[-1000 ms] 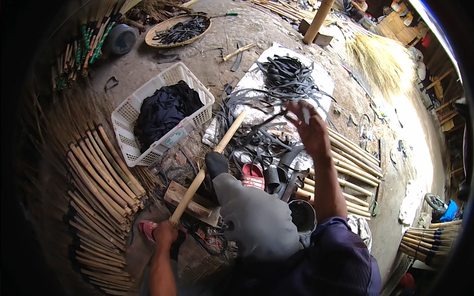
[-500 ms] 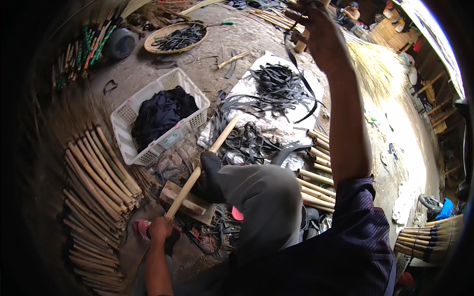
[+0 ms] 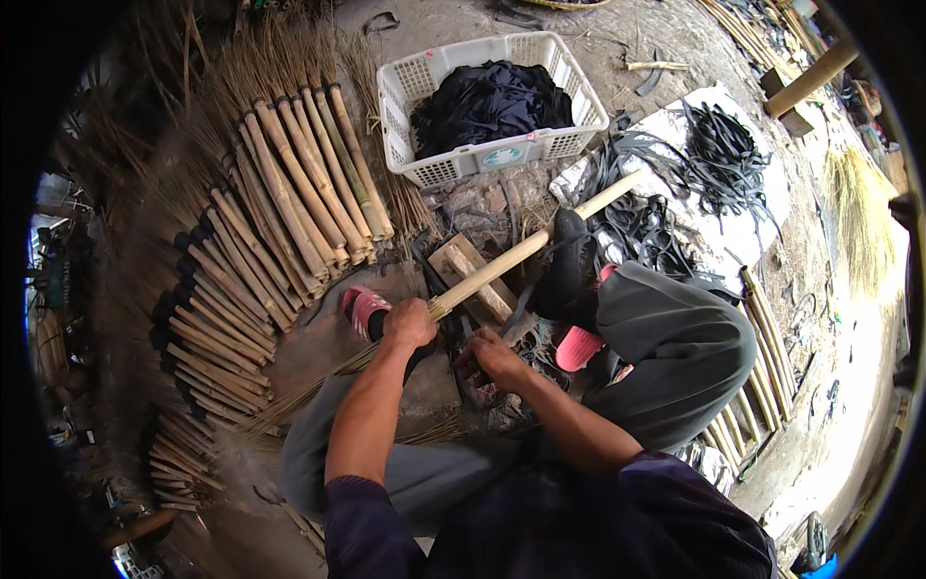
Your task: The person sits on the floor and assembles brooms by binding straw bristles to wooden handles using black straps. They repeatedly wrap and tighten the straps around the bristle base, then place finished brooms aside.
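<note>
A pale bamboo pole [image 3: 526,251] slants across the middle, with thin straw-like stalks [image 3: 333,381] trailing from its near end. Around that joint my left hand [image 3: 410,323] is closed. Just to its right my right hand [image 3: 492,360] is closed beside a dark rubber strip [image 3: 522,318]; the fingers partly hide what they grip. My foot in a black sock [image 3: 567,265] rests against the pole. Beneath the pole lies a wooden block [image 3: 497,301]. My other foot wears a pink sandal [image 3: 362,307], and a loose pink sandal [image 3: 577,349] lies under my bent leg.
Bundled bamboo-handled brooms [image 3: 299,193] fan out at the left. A white plastic crate [image 3: 502,159] holds black material. Black strips [image 3: 723,154] lie on a white sheet [image 3: 709,236] at the right. More bamboo poles [image 3: 767,338] lie beyond my leg; a wooden post [image 3: 810,77] stands far right.
My right hand has come down from high at the upper right, where a black strip hung from it, to beside my left hand. The view has shifted leftward; my left hand still grips the pole.
</note>
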Motion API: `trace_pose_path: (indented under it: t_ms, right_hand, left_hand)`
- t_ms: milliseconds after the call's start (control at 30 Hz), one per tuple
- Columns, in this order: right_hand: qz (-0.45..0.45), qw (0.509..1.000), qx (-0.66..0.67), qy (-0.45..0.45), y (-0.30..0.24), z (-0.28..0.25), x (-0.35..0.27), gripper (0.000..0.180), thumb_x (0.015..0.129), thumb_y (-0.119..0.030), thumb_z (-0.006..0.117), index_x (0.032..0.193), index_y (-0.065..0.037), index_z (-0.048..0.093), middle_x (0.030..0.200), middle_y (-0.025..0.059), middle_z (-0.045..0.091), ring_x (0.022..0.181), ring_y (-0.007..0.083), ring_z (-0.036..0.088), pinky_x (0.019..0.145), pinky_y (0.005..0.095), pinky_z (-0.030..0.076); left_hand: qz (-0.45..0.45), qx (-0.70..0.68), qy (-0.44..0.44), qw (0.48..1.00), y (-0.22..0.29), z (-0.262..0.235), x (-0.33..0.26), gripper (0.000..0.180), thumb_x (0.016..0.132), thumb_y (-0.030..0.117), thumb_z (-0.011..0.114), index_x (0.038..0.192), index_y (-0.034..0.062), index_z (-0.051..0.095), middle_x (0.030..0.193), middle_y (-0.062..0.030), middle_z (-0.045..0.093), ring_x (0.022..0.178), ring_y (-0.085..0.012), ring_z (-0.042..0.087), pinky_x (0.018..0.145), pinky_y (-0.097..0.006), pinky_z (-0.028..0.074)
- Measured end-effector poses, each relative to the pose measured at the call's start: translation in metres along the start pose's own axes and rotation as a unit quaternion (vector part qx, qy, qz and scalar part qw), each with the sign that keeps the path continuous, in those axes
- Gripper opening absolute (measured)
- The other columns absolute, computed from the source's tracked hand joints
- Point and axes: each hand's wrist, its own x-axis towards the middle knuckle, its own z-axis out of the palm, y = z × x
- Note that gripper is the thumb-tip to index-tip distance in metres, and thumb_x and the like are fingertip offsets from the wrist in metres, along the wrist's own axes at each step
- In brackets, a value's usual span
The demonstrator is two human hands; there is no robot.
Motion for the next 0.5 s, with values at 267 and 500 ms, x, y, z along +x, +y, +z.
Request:
trace_pose_path:
  t_ms: [267, 500]
  right_hand:
    - [-0.11, 0.993, 0.045, -0.025, 0.055, 0.024, 0.12, 0.02, 0.105, -0.015, 0.05, 0.12, -0.004, 0.058, 0.086, 0.0078, 0.067, 0.067, 0.0189, 0.068, 0.049, 0.0323, 0.051]
    - [-0.157, 0.98, 0.116, -0.047, 0.053, 0.018, 0.151, 0.019, 0.1, -0.002, 0.053, 0.111, -0.005, 0.068, 0.08, 0.0007, 0.065, 0.061, 0.0107, 0.056, 0.052, 0.0289, 0.045]
  left_hand:
    - [0.015, -0.037, 0.034, 0.999, -0.006, 0.006, 0.001, 0.049, 0.082, 0.021, 0.075, 0.117, -0.0077, 0.056, 0.106, -0.0296, 0.071, 0.105, -0.0421, 0.07, 0.091, -0.049, 0.055]
    - [0.028, -0.055, 0.063, 0.996, -0.008, 0.011, 0.0, 0.054, 0.081, 0.016, 0.071, 0.122, -0.0107, 0.047, 0.096, -0.0314, 0.071, 0.097, -0.0443, 0.071, 0.086, -0.05, 0.055]
